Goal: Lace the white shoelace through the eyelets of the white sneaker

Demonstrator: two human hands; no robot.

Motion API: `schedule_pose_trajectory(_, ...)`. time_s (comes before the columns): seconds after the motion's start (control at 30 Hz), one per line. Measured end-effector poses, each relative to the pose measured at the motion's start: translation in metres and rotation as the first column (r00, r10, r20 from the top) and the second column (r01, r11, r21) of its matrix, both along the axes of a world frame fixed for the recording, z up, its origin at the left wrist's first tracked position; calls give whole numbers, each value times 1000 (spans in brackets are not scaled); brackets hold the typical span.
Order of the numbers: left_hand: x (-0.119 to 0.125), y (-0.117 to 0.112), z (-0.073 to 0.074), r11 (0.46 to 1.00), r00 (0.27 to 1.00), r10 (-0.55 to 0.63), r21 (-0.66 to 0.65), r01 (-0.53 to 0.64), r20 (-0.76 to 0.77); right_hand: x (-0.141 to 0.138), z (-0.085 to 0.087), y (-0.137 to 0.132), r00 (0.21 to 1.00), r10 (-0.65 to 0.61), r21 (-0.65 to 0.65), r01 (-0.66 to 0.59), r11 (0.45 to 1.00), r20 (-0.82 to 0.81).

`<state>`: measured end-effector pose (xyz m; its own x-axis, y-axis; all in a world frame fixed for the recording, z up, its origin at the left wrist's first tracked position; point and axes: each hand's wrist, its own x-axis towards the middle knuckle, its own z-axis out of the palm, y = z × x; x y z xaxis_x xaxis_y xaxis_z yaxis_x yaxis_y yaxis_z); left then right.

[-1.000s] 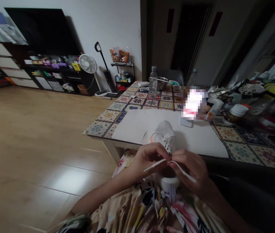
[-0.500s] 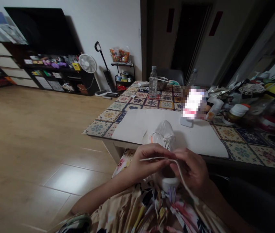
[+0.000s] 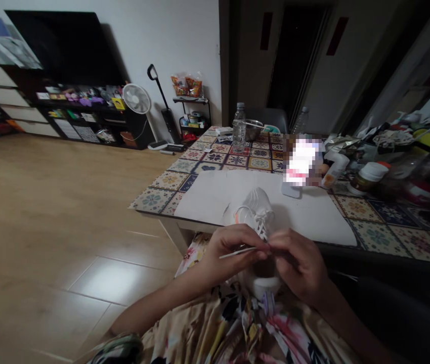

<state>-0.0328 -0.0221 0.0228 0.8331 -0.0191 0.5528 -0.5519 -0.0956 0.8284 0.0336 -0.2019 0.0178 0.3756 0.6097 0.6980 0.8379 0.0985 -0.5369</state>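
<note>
A white sneaker (image 3: 258, 205) rests with its toe on a white sheet and its heel toward my lap; its laces criss-cross over the tongue. Above its opening my two hands meet. My left hand (image 3: 233, 245) is closed, and a white shoelace (image 3: 238, 252) runs between its thumb and fingers. At those fingertips, my right hand (image 3: 300, 260) has its thumb and forefinger drawn together on the lace, slightly blurred. The lace's end is hidden in the fingers. Below them shows the shoe's white heel collar (image 3: 266, 287) with a lilac tab (image 3: 268, 303).
The white sheet (image 3: 207, 197) covers part of the patterned table (image 3: 154, 199). A blurred-out bright screen (image 3: 301, 162) stands on it. Behind are a plastic bottle (image 3: 239, 129) and a metal bowl (image 3: 253, 132). Jars (image 3: 369, 178) and clutter crowd the right side.
The long stretch of shoelace that hung over my right wrist is out of sight. My right fingers have closed at my left fingertips. The sneaker stays in place.
</note>
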Motion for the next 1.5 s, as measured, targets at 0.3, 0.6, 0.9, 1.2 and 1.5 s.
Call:
schedule_pose_trajectory(0.3,2,0,-2,986,988,-91,-148,73,-121,3,-5,7,989,-52,84,40,996,138)
schedule_pose_trajectory(0.6,6,0,-4,955,901,-152,-297,28,-406,6,-12,-3,914,-103,36,96,995,392)
schedule_pose_trajectory(0.9,35,19,-11,648,949,-202,-760,-55,-241,28,-8,-2,789,432,578,-122,807,-437)
schedule_pose_trajectory(1.2,44,67,-22,811,871,-383,-563,158,-307,66,-17,-38,734,449,288,-346,893,-510)
schedule_pose_trajectory(1.5,34,54,-11,935,853,-58,272,228,-519,57,-9,-14,968,66,-278,-134,951,-241)
